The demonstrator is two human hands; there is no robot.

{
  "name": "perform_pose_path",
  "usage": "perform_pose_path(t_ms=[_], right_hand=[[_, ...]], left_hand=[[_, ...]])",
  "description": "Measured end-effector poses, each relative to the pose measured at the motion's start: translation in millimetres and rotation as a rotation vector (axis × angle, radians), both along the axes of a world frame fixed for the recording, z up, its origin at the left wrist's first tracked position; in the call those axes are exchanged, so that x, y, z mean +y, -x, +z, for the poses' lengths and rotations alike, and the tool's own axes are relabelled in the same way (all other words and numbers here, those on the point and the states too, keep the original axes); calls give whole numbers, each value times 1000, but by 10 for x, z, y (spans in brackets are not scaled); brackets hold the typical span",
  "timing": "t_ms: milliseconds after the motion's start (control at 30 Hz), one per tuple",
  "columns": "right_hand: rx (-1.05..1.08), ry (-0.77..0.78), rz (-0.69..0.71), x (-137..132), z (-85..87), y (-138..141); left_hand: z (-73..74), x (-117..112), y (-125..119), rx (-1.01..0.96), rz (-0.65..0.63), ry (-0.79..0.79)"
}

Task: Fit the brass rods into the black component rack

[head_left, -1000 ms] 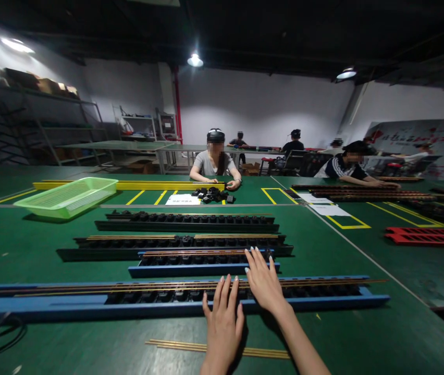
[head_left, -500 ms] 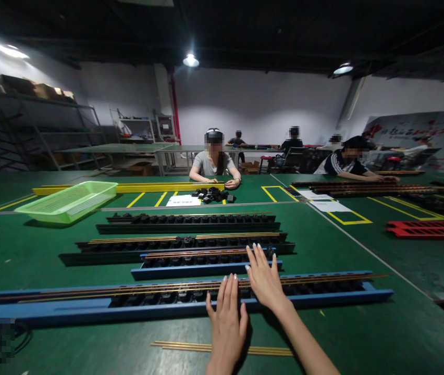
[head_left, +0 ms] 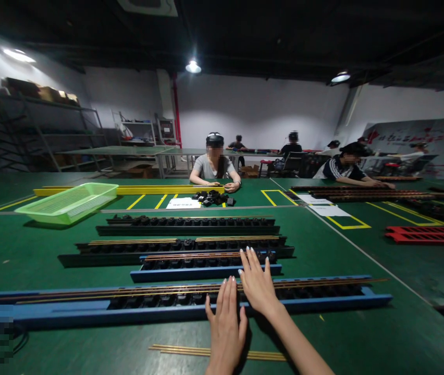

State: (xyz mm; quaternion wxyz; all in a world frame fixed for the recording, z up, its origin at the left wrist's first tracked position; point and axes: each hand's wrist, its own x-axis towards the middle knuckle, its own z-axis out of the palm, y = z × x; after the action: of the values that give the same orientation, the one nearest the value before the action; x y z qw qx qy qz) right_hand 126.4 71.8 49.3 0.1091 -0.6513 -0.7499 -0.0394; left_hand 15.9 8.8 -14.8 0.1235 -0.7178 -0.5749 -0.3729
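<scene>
Two bare hands in view, both open, palms down, fingers spread, nothing gripped: L hand (head_left: 225,333) low at ctr, R hand (head_left: 257,285) further fwd and just to its right. Main item = long blue rail fixture (head_left: 245,307) w/ black clip blocks (head_left: 190,301) and thin brass rods (head_left: 316,285) laid along it. It lies directly ahead of both hands, long axis running L-R across view, roughly crosswise to the forearms. R hand is nearer on depth, palm over the fixture, fingertips past it toward a shorter blue rack (head_left: 206,272). L fingertips reach the fixture's near side, over the rods; contact can't be confirmed from this angle. Loose brass rods (head_left: 214,352) lie on the green mat bench (head_left: 343,333) behind the fixture on the person's side, under L wrist area, parallel to it. Farther fwd, two black racks (head_left: 186,227) (head_left: 175,246), also parallel. Beyond them: green plastic mesh basket (head_left: 68,203), yellow bar (head_left: 136,191), paper sheet (head_left: 182,203), pile of black parts (head_left: 210,198). Co-worker (head_left: 214,166) seated across, both hands near that pile; another person (head_left: 343,169) at the right bench, beside long dark racks (head_left: 362,194). Red rack (head_left: 429,235) far right.
</scene>
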Motion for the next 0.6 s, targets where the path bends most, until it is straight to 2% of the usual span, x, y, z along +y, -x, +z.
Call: perform_pose_path(t_ms=[233, 367, 600], right_hand=[[17, 20, 31, 10, 84, 127], [18, 43, 16, -5, 67, 194], [19, 127, 16, 2, 98, 191]], left_hand=[[-38, 3, 1, -22, 2, 3], [-55, -13, -9, -11, 23, 9], [65, -52, 14, 9, 7, 41]])
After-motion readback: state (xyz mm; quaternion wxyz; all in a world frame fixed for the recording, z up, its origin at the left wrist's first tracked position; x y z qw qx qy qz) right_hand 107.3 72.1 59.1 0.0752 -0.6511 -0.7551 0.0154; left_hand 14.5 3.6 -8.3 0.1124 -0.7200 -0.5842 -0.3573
